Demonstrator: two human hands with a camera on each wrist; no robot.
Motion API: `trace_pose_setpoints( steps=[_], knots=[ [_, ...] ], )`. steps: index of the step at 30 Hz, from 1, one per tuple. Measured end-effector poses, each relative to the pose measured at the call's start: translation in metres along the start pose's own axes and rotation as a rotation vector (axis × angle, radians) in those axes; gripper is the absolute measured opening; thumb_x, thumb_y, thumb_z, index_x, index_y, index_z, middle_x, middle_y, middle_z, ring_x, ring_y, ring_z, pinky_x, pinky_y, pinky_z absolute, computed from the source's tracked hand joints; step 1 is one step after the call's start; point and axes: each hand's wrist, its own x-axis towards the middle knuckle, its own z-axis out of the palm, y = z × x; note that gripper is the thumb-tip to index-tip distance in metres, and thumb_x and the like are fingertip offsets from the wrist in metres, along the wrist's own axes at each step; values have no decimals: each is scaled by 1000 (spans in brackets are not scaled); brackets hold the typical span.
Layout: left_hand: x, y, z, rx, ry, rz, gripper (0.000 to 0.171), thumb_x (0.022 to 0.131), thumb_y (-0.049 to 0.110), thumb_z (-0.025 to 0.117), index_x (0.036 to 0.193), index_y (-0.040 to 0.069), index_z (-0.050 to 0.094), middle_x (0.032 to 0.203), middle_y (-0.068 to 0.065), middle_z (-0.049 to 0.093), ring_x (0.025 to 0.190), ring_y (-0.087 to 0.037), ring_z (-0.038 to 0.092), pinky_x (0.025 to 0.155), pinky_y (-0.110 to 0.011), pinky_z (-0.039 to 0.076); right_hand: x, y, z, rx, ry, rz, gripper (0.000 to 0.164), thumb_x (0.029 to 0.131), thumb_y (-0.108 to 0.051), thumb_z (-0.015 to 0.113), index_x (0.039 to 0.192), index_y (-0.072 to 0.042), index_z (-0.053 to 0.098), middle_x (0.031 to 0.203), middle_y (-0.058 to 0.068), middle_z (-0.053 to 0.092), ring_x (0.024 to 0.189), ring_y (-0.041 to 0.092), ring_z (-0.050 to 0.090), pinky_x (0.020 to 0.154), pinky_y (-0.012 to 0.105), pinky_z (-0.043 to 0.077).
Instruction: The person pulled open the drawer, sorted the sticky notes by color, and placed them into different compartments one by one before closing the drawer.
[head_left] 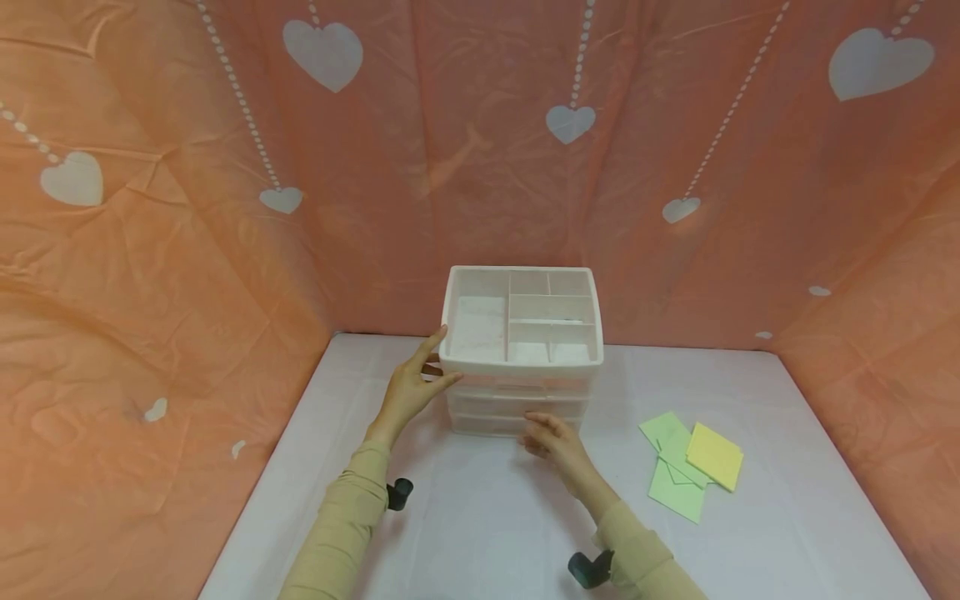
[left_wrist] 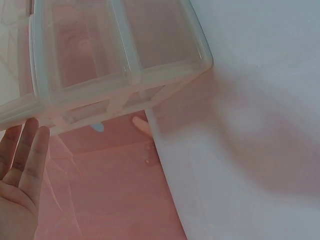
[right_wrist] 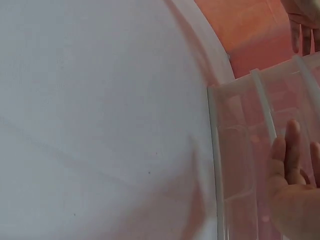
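A white plastic drawer organizer with a compartment top and see-through drawers stands upright on the table. At its left front corner, my left hand touches the side with extended fingers, the thumb near the front below the rim. In the left wrist view, the left hand's fingers look straight against the organizer. My right hand is in front of the lower drawers with its fingers slightly bent. Seen from the right wrist, that hand holds nothing; whether its fingertips touch the drawer front is unclear.
Green paper sheets and a yellow paper pad lie overlapping to the right of the organizer. A white cloth covers the table. Orange-pink curtains with white hearts hang behind and at both sides.
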Motion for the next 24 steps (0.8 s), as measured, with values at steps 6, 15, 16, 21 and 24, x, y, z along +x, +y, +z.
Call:
trace_pose_setpoints(
  steps=[6,15,16,21,24],
  knots=[
    [0,2,0,-2,7,-5,78,78,37,74,141,48,29,113,-16,64,91,-27,67,78,-39,57,1,5,0,109,-29,12,49,95,-19,53,135,5,39,112,9,59,92,10,65,94,31,51],
    [0,0,2,-3,1,10,77,79,37,72,141,49,28,113,-17,62,94,-26,66,79,-37,57,-1,10,1,266,3,-15,40,95,-14,52,130,3,43,105,-1,62,92,12,64,91,29,52],
    [0,-1,2,-2,2,8,77,79,36,73,141,49,28,113,-17,62,94,-26,66,79,-37,57,-1,10,0,270,7,-27,39,94,-14,53,128,2,44,108,-1,61,92,12,64,90,28,52],
    [0,-1,2,1,7,17,77,80,34,72,142,47,28,113,-16,64,94,-26,66,79,-37,57,-2,11,0,279,21,-73,31,94,-12,53,123,-4,46,116,-4,58,89,10,64,87,28,53],
    [0,-2,2,-1,7,13,78,80,34,73,141,48,28,113,-16,64,95,-26,65,80,-36,57,-2,11,1,297,43,-56,23,94,-12,53,116,-6,49,111,-5,61,87,9,65,86,27,53]
  ],
)
